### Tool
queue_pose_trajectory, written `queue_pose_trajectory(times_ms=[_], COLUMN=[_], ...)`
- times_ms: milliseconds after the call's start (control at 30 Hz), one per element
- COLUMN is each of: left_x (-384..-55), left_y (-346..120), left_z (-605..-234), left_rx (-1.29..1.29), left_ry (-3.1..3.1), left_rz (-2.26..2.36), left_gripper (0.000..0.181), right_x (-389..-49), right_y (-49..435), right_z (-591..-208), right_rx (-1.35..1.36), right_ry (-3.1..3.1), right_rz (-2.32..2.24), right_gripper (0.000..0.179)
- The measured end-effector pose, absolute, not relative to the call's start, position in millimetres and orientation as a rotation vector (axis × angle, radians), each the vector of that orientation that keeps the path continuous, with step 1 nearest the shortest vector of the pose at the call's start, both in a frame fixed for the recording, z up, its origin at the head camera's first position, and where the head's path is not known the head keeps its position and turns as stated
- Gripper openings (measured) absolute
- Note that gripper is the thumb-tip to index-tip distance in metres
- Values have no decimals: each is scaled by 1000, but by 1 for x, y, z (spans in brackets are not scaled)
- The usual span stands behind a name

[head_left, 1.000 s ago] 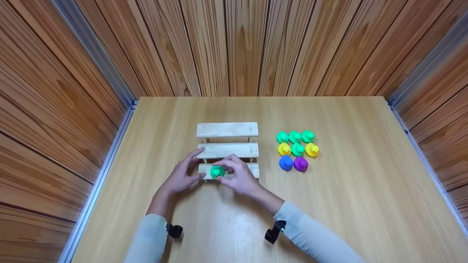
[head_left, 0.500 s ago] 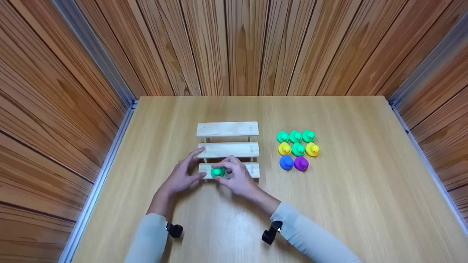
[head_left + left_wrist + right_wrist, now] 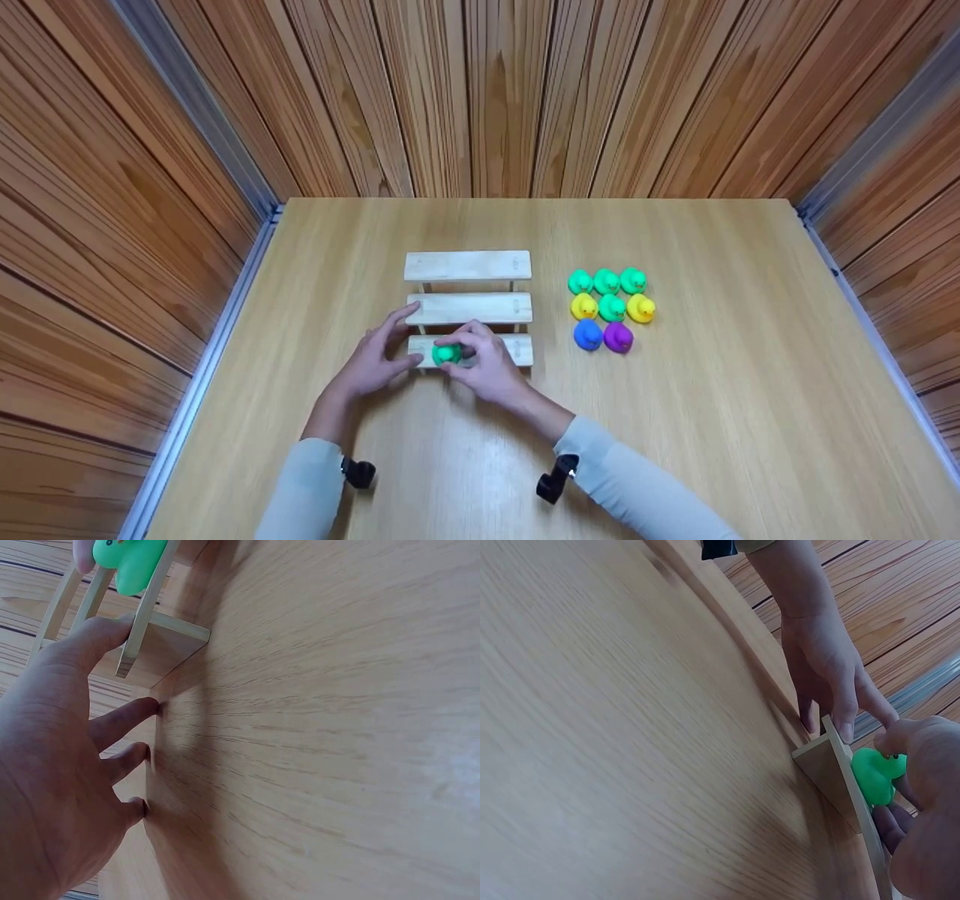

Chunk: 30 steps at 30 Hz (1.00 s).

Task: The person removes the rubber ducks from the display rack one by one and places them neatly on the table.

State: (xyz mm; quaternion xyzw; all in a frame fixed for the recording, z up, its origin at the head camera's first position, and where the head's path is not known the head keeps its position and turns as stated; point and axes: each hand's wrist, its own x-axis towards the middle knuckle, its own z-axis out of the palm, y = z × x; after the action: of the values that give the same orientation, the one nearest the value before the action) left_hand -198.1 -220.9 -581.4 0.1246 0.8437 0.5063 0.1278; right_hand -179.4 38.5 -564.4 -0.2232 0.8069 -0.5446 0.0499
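Note:
A three-step wooden stand point(image 3: 469, 266) sits on the table, left of a group of rubber ducks. On its lowest step, left of the middle, is a green rubber duck point(image 3: 444, 356). My right hand point(image 3: 491, 367) pinches this duck between thumb and fingers. At the stand's left end my left hand point(image 3: 371, 365) is spread, the thumb against the lowest step and the index fingertip at the middle one. In the left wrist view, other fingers of the left hand point(image 3: 56, 735) reach down to the tabletop. The right wrist view shows the green duck point(image 3: 873, 776) upright on the plank.
Right of the stand, several green ducks point(image 3: 607, 281), two yellow ducks point(image 3: 640, 308), a blue duck point(image 3: 587, 335) and a purple duck point(image 3: 618, 337) stand close together in rows. Wood-panelled walls point(image 3: 502, 97) border the table point(image 3: 735, 360) at the back and sides.
The green duck has turned slightly and shifted a touch right in my right hand's pinch. My left hand has stayed at the stand's left end.

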Motion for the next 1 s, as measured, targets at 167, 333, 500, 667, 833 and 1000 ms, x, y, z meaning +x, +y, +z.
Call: queue_pose_trajectory(times_ms=[167,333,500,667,833,1000], left_x=[-198,-198,-198,-197,-197,-198], left_y=[-222,-223,-221,-220,-220,-220], left_z=[-581,-582,-582,-582,-583,-583], left_rx=[390,392,369,349,344,351], left_ry=[2454,2464,2484,2495,2490,2488], left_rz=[1477,1456,1436,1430,1422,1429], left_gripper=[85,85,86,86,85,85], right_x=[-179,-179,-176,-176,-174,-173], right_y=[37,38,42,48,57,67], right_z=[-564,-563,-560,-558,-554,-551], right_rx=[-663,-669,-713,-718,-740,-743], right_ry=[2449,2448,2464,2452,2463,2463], right_rz=[-1656,-1665,-1675,-1684,-1669,-1670], right_gripper=[34,33,32,32,31,30])
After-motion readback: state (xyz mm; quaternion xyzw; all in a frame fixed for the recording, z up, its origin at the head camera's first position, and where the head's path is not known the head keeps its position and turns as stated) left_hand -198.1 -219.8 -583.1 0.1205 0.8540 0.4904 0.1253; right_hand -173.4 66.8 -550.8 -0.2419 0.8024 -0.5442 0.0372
